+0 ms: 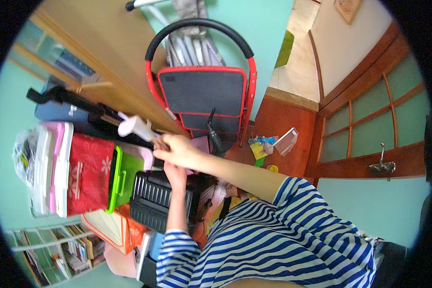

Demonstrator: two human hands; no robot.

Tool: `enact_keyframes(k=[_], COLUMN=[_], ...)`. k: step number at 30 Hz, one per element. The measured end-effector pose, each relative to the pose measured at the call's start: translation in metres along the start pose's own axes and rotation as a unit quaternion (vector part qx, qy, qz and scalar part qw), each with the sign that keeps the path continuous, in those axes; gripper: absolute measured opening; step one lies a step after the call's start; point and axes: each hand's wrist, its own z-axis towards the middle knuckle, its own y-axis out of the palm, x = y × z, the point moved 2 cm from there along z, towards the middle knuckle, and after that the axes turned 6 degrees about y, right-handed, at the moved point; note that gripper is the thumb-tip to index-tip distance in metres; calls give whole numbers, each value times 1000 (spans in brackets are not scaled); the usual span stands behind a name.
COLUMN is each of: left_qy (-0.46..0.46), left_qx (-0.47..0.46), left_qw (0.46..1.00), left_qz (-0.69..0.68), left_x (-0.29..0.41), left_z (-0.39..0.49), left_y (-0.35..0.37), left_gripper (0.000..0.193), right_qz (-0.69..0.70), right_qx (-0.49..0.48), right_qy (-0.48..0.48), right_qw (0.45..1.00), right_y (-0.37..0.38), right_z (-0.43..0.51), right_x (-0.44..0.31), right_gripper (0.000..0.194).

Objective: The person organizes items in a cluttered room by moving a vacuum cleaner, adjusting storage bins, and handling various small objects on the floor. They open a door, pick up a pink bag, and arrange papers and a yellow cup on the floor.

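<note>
My right hand (178,149) is closed around the brown lower part of a pale pink and white object (135,127), whose kind I cannot tell. Just below it, my left hand (175,172) is raised with its fingers partly hidden behind the right hand; what it holds does not show. Beneath my forearms lies a black slatted plastic crate (151,194). To the left stand a bright green plastic bin (127,178) and a red floral fabric box (90,172). A red-framed folding step stool (203,90) with dark steps is beyond my hands.
A wooden cabinet (104,54) runs along the upper left. Small colourful items and a clear plastic box (287,141) lie on the reddish wooden floor (288,115). A glazed wooden door (367,118) is at the right, and a bookshelf (50,248) at lower left.
</note>
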Motion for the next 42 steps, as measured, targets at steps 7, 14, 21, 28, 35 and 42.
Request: enact_keyframes(k=[7,14,21,28,35,42], left_qy=[-179,-73,-34,-89,-48,38], left_qx=[-6,-15,-11,19,34,51], left_qw=[975,980,965,969,972,975], left_qz=[129,187,261,231,227,213], left_x=[-142,-174,-176,-190,-161,-84], left_z=[17,54,138,170,201,208], left_y=[-28,-40,-44,-20,-20,-45], left_gripper=[12,16,29,32,37,40], right_qz=[198,178,188,184,166,172], right_qx=[-54,118,229,274,287,256], right_qy=[188,350,393,394,418,417], right_qw=[960,912,871,858,846,855], right_y=[-61,-117,-138,-135,-132,-123], right_z=[-73,-171,-218,-230,-244,-225], right_x=[80,136,155,157,159,157], right_gripper=[39,28,27,24,23,22])
